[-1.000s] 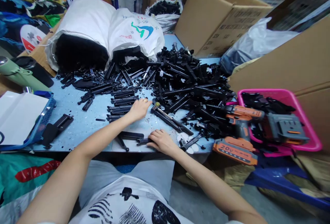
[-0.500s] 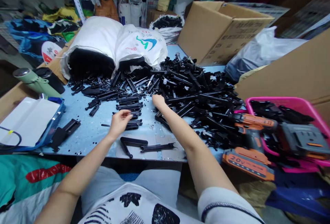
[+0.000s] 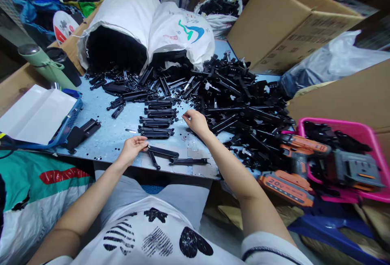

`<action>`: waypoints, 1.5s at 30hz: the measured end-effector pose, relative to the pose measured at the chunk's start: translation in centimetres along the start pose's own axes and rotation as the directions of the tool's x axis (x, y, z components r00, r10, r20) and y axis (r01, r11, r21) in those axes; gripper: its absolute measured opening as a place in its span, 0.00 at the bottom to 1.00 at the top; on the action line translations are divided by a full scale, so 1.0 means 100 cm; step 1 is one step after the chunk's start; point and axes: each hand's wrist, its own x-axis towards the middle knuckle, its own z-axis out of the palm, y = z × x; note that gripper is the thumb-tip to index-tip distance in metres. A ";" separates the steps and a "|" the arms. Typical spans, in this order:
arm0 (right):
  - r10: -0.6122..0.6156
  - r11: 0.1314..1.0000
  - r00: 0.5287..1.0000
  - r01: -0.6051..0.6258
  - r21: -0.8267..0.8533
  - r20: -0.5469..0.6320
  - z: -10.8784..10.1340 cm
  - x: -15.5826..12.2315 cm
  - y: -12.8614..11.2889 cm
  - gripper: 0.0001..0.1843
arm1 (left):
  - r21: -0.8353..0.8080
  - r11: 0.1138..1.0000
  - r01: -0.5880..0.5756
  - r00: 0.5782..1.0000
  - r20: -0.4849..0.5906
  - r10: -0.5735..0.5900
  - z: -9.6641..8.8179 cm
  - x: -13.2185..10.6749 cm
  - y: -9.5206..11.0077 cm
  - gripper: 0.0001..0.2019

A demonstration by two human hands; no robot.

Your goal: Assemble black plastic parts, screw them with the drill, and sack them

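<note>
Orange drill battery (image 3: 284,187) reads "20V" while left hand (image 3: 132,148) holds black bracket (image 3: 164,152).

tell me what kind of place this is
Probably a small assembly workshop: a heap of black plastic parts covers the blue table, white sacks spill more, and an orange cordless drill lies alongside.

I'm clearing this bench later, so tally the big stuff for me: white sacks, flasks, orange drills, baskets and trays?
White sacks: 3
Flasks: 2 (one green, one black)
Orange drill: 1
Pink basket: 1
Blue tray: 1
Total: 8
</note>
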 end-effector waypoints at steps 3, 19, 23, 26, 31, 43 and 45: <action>0.031 0.999 0.996 -0.031 -0.009 0.085 0.008 0.006 0.005 0.12 | 0.083 0.996 -0.030 0.999 0.027 0.028 0.001 -0.001 -0.001 0.22; -0.008 0.909 0.999 0.028 0.417 -0.050 0.007 -0.036 -0.024 0.12 | 0.504 0.839 -0.206 0.977 0.050 0.209 -0.003 0.016 -0.030 0.21; 0.031 0.698 0.990 0.077 0.712 -0.138 0.016 -0.100 -0.036 0.10 | 0.510 0.840 -0.186 0.982 0.067 0.177 -0.004 0.014 -0.033 0.20; 0.076 0.664 0.958 0.160 0.731 -0.278 0.033 -0.126 -0.047 0.07 | 0.530 0.827 -0.187 0.982 0.073 0.176 -0.003 0.010 -0.034 0.20; 0.041 0.705 0.899 0.284 0.650 -0.437 0.051 -0.139 -0.053 0.05 | 0.714 0.534 -0.453 0.841 0.144 0.522 0.004 -0.004 -0.027 0.14; -0.307 0.874 0.910 0.385 0.295 -0.278 0.072 -0.164 -0.020 0.23 | 0.560 -0.159 -0.813 0.525 0.823 0.215 0.054 -0.008 -0.034 0.30; -0.331 0.889 0.913 0.386 0.245 -0.240 0.074 -0.161 -0.014 0.23 | 0.637 -0.128 -0.760 0.602 0.765 0.230 0.060 -0.009 -0.039 0.28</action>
